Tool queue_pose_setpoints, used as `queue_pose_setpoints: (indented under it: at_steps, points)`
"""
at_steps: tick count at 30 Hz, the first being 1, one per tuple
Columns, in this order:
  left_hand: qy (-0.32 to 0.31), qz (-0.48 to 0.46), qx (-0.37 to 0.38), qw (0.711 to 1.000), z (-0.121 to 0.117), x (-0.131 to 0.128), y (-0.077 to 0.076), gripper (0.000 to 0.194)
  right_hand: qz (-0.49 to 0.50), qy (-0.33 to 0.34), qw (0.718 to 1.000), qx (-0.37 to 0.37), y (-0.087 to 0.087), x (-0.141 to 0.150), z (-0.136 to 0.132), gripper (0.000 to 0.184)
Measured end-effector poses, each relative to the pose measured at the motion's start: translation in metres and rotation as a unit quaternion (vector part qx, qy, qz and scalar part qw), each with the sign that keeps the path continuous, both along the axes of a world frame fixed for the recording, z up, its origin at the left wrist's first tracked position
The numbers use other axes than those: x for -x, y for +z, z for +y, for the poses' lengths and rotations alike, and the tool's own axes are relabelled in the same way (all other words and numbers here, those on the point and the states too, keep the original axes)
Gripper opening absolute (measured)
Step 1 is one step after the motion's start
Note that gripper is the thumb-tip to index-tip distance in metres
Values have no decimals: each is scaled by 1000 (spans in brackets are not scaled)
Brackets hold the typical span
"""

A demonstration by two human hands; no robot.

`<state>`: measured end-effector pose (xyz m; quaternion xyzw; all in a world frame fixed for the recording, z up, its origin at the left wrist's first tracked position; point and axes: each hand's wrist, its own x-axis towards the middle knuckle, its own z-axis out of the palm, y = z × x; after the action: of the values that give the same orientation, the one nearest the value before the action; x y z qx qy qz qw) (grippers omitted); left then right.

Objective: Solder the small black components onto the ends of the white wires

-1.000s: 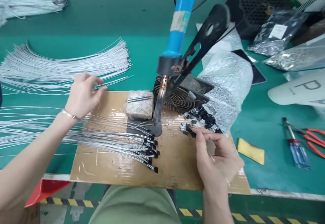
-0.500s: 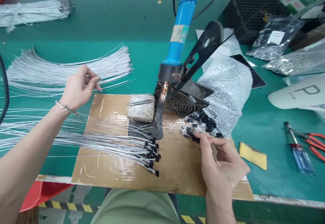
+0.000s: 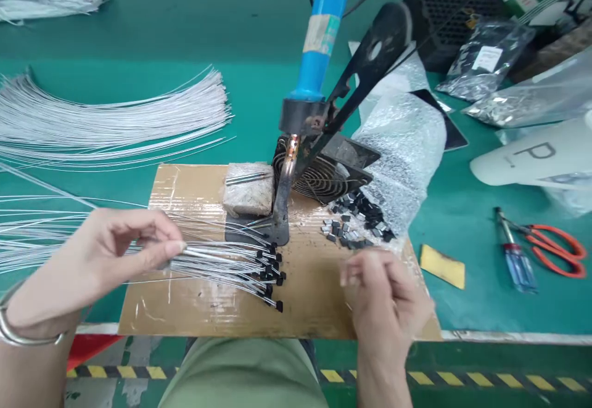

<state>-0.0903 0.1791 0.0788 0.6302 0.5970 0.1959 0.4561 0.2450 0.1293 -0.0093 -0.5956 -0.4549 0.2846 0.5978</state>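
Note:
My left hand (image 3: 134,248) is closed in a pinch on a white wire (image 3: 46,185) that trails off to the upper left, its tip pointing right past the thumb. Below that hand, white wires with black end pieces (image 3: 268,272) lie on a cardboard sheet (image 3: 314,309). My right hand (image 3: 388,297) hovers over the cardboard's right side, fingers pinched together and blurred; what they hold cannot be made out. Just beyond it is a pile of small black and silver parts (image 3: 356,217). A blue-handled soldering iron (image 3: 314,57) stands clamped in a black bracket (image 3: 370,63), between the hands.
A fan (image 3: 319,177) and a wrapped block (image 3: 248,192) sit behind the iron's tip. A large wire bundle (image 3: 139,118) lies at left. On the right are a yellow sponge (image 3: 443,265), a screwdriver (image 3: 517,257), red-handled pliers (image 3: 557,251) and bubble wrap (image 3: 402,149).
My left hand has come down and toward me from the wire bundle with a white wire. My right hand has drawn back from the pile of small parts. The view has shifted slightly.

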Motion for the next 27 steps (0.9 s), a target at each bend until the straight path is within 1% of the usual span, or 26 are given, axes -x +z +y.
queue_pose_setpoints:
  at_steps: [2, 4, 6, 7, 10, 13, 16, 20, 23, 25, 27]
  points:
    - [-18, -22, 19, 999, -9, -11, -10, 17, 24, 101, 994, 35, 8, 10, -6, 26]
    - [-27, -30, 26, 999, -15, -22, -18, 17, 64, 189, 977, 69, 16, 23, -10, 21]
    - [-35, -28, 24, 999, -19, -31, -24, 17, 100, 242, 960, 97, 23, 36, -10, 13]
    - [-37, -26, 20, 999, -21, -34, -26, 17, 112, 258, 953, 109, 25, 41, -9, 10]
    - [-34, -27, 5, 999, -24, -40, -28, 16, 122, 266, 947, 135, 27, 52, -4, 13]
    - [-29, -35, -4, 999, -24, -42, -28, 13, 129, 257, 948, 134, 25, 54, -1, 20]
    - [-46, -46, -10, 998, -20, -42, -26, 12, 138, 262, 945, 138, 23, 52, 0, 21]
    - [-77, -52, -29, 995, -14, -40, -26, 17, 138, 280, 941, 131, 23, 48, 0, 23]
    - [-94, -18, -35, 995, -17, -39, -27, 13, 127, 295, 941, 107, 22, 46, 1, 21]
    - [-87, 26, -50, 995, -24, -44, -28, 7, 115, 302, 942, 94, 20, 46, 1, 18]
    - [-81, 50, -58, 994, -32, -54, -28, 17, 100, 309, 942, 87, 18, 46, 0, 15]
